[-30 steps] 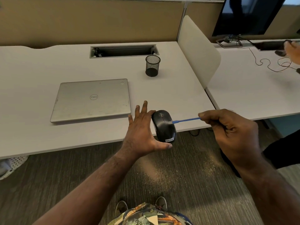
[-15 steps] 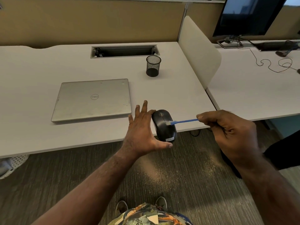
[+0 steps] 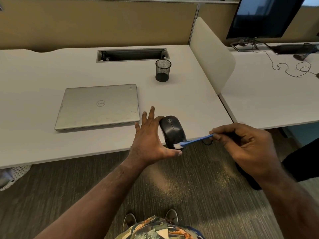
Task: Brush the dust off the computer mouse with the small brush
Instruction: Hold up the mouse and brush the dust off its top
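From the head camera, the mouse [image 3: 172,131] sits propped at the desk's [image 3: 51,149] near edge, cradled by the left hand [image 3: 151,140]: fingers spread along its left side, thumb hooked under its near end. That hand is a loose open cup around the mouse, not a fist. The right hand [image 3: 245,149] is closed on the brush [image 3: 195,140], pinching the far end of its handle between thumb and fingertips. The brush slants down to the left, its white bristle tip touching the mouse's near right flank, just above the left thumb.

The mouse is a smooth, glossy black dome with a scroll wheel near its far end. The brush is a thin blue plastic stick with a short white tuft. The desk top is matt white.
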A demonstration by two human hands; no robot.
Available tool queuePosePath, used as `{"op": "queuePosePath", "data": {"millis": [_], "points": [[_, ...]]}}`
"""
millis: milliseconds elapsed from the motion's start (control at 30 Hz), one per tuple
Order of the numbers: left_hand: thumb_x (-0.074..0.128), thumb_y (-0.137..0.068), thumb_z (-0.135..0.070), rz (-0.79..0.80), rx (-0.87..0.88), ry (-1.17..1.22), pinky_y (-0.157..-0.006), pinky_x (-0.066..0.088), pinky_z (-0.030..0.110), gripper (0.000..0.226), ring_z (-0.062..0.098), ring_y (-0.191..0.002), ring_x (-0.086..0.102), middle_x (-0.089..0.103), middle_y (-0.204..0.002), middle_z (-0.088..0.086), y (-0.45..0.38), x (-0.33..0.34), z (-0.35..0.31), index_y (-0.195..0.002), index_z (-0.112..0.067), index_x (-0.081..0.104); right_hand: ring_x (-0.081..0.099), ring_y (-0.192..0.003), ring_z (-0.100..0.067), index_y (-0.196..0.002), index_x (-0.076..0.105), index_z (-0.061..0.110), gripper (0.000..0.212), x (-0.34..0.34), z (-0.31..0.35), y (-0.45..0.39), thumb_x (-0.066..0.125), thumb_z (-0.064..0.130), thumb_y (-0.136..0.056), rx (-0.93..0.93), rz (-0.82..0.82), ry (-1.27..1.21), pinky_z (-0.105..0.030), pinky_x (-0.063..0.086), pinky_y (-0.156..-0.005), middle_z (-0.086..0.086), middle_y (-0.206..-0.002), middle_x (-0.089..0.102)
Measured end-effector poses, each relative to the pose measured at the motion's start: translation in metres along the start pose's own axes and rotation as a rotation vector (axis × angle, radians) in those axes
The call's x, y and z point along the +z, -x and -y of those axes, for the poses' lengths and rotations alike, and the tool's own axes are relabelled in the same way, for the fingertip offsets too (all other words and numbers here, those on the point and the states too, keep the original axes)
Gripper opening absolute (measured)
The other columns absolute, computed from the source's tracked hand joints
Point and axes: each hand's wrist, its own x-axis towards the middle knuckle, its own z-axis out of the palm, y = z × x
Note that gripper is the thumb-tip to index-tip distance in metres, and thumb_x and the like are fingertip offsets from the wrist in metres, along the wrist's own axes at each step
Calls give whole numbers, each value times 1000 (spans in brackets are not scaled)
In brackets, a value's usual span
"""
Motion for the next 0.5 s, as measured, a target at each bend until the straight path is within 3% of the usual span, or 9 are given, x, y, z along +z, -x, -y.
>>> {"op": "queuePosePath", "data": {"millis": [200,300,500], "points": [[76,-45,-79,-1,4,-18,-117,-13,44,130,10,-145,-20,-14,-164,-9,0,-2,-2,-152,-28,21,70,-91,1,-102,66,40,24,2,1,0,70,27,-83,87,-50,54,-10,54,-78,25,-95,70],[80,-47,-75,3,-12,-38,-117,-12,45,130,15,-149,-18,-14,-165,-7,2,-4,0,-152,-27,21,71,-90,-2,-102,67,38,21,-1,1,0,68,34,-82,124,-106,43,-14,56,-79,18,-96,72],[80,-48,-74,-9,36,-86,-116,-12,45,128,13,-146,-19,-14,-165,-6,4,-2,-5,-151,-25,22,72,-86,-1,-102,70,29,26,18,8,6,74,13,-82,103,-62,10,-13,57,-74,15,-92,73]]}}
